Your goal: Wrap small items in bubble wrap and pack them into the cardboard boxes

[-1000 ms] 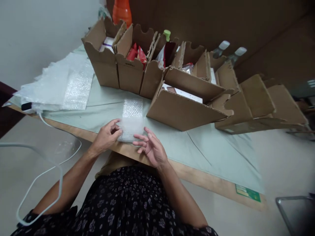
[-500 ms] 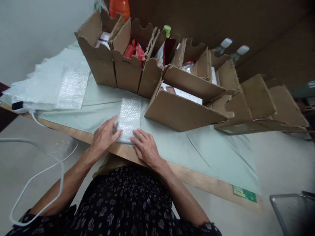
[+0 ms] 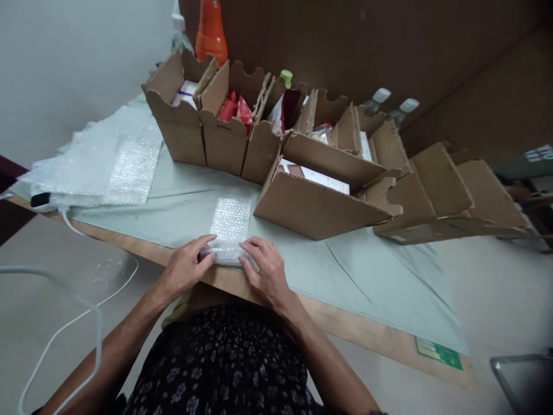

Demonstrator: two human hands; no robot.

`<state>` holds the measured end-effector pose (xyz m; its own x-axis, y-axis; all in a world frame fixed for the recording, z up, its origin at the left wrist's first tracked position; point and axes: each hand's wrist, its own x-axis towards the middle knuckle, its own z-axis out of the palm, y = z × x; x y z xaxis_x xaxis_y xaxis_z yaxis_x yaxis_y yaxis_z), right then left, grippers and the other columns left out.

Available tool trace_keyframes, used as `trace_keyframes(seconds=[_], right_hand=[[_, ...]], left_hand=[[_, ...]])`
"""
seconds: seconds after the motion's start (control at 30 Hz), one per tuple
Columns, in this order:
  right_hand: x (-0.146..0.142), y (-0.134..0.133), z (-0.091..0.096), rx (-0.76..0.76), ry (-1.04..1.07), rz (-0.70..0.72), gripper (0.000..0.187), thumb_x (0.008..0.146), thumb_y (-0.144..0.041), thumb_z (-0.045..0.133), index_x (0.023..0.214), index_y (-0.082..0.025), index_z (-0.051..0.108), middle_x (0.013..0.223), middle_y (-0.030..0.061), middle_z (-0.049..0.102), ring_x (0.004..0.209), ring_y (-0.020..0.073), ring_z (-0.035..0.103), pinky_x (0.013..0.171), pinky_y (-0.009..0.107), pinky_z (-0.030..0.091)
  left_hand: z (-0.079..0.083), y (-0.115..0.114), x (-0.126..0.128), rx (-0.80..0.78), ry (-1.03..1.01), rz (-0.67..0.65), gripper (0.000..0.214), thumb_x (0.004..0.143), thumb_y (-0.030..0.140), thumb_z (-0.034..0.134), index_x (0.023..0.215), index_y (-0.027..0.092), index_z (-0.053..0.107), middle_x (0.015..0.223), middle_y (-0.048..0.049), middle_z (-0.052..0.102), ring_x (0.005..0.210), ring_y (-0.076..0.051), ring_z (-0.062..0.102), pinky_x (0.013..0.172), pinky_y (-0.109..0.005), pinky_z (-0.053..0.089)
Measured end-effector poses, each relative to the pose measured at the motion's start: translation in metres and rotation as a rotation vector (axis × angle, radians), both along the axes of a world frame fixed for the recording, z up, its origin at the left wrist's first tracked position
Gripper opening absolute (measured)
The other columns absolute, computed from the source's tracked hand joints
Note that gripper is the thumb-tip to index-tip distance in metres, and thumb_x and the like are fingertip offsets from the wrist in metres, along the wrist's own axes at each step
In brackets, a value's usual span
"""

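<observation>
A small piece of bubble wrap [image 3: 231, 219] lies on the green cloth at the table's front edge. Its near end is folded over into a thicker strip; whether anything is inside cannot be made out. My left hand [image 3: 190, 266] grips the left end of that fold between thumb and fingers. At the right end, my right hand [image 3: 265, 268] pinches it the same way. The far part of the wrap lies flat, pointing away from me.
Cardboard bins [image 3: 319, 210] holding packets and boxes stand along the back and right. To the left lies a stack of bubble wrap sheets [image 3: 129, 167]. A white cable [image 3: 97, 334] loops at lower left. An orange bottle [image 3: 211, 34] stands behind the bins.
The near end of the bubble wrap is now folded over, with both hands gripping the fold's ends; before, they rested along its sides. The camera view has shifted slightly.
</observation>
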<state>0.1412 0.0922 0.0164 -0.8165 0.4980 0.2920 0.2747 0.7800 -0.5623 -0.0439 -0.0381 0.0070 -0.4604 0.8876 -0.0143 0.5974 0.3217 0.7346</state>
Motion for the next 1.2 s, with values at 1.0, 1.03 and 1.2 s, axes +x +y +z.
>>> trace_keyframes(seconds=[1.0,1.03,1.2], right_hand=[[-0.01,0.017,0.001,-0.242,-0.102,0.013,0.028,0.097,-0.024,0.064,0.123,-0.022,0.071,0.113,0.0082,0.076,0.105,0.0232,0.066,0.098,0.042,0.047],[-0.008,0.011,0.006,-0.277,-0.099,0.015,0.027,0.096,-0.025,0.065,0.122,-0.021,0.071,0.112,0.0083,0.077,0.104,0.0231,0.066,0.097,0.041,0.047],[0.004,-0.014,0.02,-0.309,-0.021,0.011,0.024,0.098,-0.033,0.063,0.118,-0.024,0.073,0.106,0.0057,0.077,0.102,0.0229,0.064,0.097,0.042,0.046]], left_hand=[[0.017,-0.014,0.045,0.17,-1.159,0.444,0.059,0.073,0.046,0.084,0.12,0.015,0.067,0.118,-0.0128,0.073,0.109,-0.028,0.069,0.098,-0.043,0.055],[0.019,-0.01,0.051,0.198,-1.299,0.422,0.057,0.071,0.042,0.086,0.118,0.015,0.068,0.12,-0.0125,0.073,0.114,-0.028,0.068,0.102,-0.041,0.053],[0.017,0.013,0.069,0.362,-1.592,0.486,0.03,0.064,0.029,0.093,0.083,0.018,0.074,0.092,-0.0011,0.076,0.088,-0.015,0.07,0.085,-0.028,0.058]])
